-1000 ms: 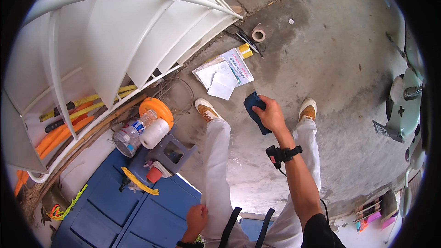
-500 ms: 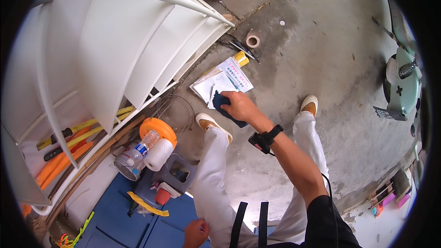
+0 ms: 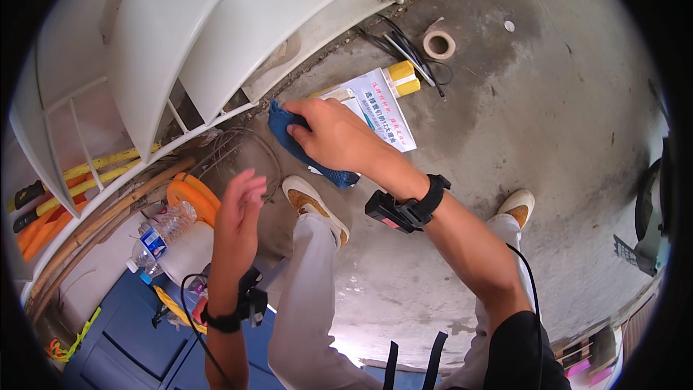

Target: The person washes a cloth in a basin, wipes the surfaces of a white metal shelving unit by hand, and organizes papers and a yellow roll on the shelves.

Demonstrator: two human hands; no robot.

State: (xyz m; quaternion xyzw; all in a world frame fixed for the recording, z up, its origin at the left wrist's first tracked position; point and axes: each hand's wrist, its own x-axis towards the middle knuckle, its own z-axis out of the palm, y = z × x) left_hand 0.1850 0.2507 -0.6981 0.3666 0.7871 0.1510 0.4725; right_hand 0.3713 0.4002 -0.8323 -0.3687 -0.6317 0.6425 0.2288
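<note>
Right hand [image 3: 339, 133] pinches blue cloth [image 3: 284, 133], now shifted to the left side of the paper stack [image 3: 381, 97]. Left hand [image 3: 242, 220], fingers loosely spread, empty, has risen below-left of it; both hands now near cloth.

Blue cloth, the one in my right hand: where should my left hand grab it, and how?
Probably by the lower end of the blue cloth, pinched between thumb and fingers, coming from the left. The right hand grips it near its upper end, while the lower end sticks out free beneath that hand, and the open left hand is on that side.
</note>
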